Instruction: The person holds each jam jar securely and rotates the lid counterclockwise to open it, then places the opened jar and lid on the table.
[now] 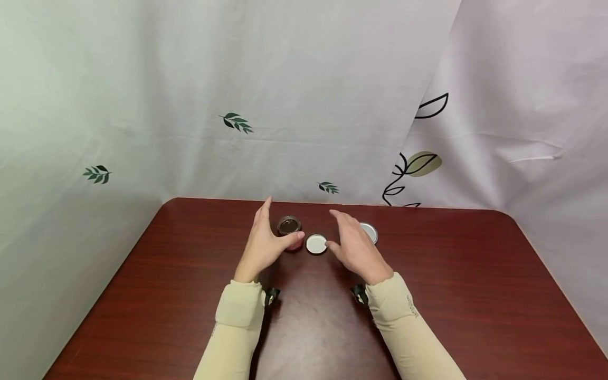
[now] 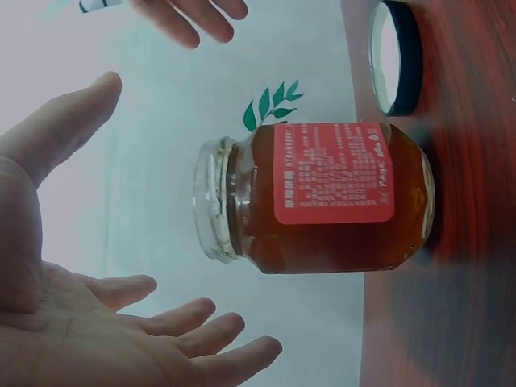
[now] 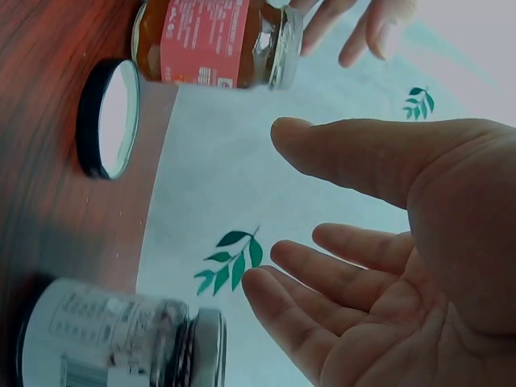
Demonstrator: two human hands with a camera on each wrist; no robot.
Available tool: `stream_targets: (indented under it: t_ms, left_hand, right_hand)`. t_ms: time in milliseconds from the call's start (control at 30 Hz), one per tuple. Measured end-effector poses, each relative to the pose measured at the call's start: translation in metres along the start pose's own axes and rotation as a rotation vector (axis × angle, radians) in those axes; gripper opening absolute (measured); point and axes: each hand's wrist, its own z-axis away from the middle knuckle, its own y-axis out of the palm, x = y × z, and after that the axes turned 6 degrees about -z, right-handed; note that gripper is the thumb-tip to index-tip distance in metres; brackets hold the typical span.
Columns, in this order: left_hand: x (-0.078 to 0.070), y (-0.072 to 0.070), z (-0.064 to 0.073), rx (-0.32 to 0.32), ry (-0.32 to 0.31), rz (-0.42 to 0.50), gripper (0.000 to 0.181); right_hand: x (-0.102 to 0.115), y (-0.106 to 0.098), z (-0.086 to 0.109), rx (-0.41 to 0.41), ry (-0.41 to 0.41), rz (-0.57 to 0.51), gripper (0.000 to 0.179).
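An uncapped glass jam jar [image 2: 322, 173] with a red label stands upright on the table, amber-brown inside. My left hand [image 1: 263, 245] is spread beside it, thumb apart from the fingers; the left wrist view shows a gap between hand and glass. Right of the jar lies a dark-rimmed lid [image 1: 316, 244], its white inner side up. My right hand [image 1: 355, 245] hovers between that lid and a second jar [image 3: 105, 339], fingers relaxed and thumb spread, holding nothing. This second jar has a white label and a silver lid [image 1: 370, 233], partly hidden by the right hand in the head view.
The reddish-brown wooden table [image 1: 456, 295] reaches back to a pale curtain [image 1: 304, 79] printed with leaves. Both jars and the loose lid sit close together near the far edge. Dark wrist devices [image 1: 272, 296] show at the cream sleeves [image 1: 239, 306].
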Motion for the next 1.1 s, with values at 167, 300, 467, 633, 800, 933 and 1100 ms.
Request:
stream_targets:
  t_ms: [167,300,467,633,800,933,1100]
  left_hand:
    - [-0.004,-0.001,0.002,0.001,0.010,0.006,0.113]
    - [-0.007,-0.001,0.003,-0.001,0.027,0.007,0.112]
    - [-0.011,-0.001,0.004,-0.007,0.035,0.002,0.112]
    - [-0.016,0.000,0.005,-0.005,0.047,0.012,0.111]
    - [-0.022,0.003,0.005,-0.007,0.074,0.021,0.110]
    - [-0.026,0.006,0.005,0.000,0.098,0.028,0.109]
    - [-0.031,0.009,0.006,0.013,0.124,0.036,0.109]
  right_hand:
    - [-0.004,-0.004,0.005,-0.016,-0.012,-0.007,0.068]
    - [-0.007,-0.005,0.007,-0.060,-0.053,0.004,0.068]
    - [-0.009,-0.012,0.011,-0.087,-0.059,0.015,0.068]
    - [-0.012,-0.018,0.015,-0.088,-0.040,-0.005,0.068]
    - [-0.016,-0.021,0.019,-0.110,-0.032,-0.009,0.066]
    - [-0.018,-0.023,0.021,-0.107,-0.014,-0.011,0.065]
    - [-0.021,-0.026,0.022,-0.097,0.001,-0.019,0.064]
